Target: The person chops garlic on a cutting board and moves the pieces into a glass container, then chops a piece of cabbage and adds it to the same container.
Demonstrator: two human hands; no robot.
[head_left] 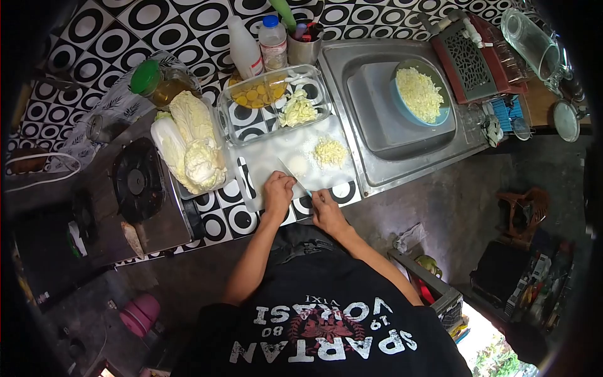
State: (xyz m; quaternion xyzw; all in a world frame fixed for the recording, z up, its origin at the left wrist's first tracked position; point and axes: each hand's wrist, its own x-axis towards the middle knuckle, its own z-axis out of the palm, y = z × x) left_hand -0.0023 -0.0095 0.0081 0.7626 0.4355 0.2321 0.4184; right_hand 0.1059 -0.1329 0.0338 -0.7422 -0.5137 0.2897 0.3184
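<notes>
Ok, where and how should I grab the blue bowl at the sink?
Probably the near rim of the blue bowl, coming from the front of the sink: the round bowl is heaped with chopped vegetable, but bare rim shows on that side.

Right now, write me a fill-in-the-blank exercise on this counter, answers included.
The knife has its handle in the person's ____ hand.
The jar nearest the cabbage heads has a ____ lid.
The bottle beside the white bottle wears a ____ cap.
Seen from the person's side, the cutting board lies ____ of the sink.

Missing words: right; green; blue; left.
</notes>
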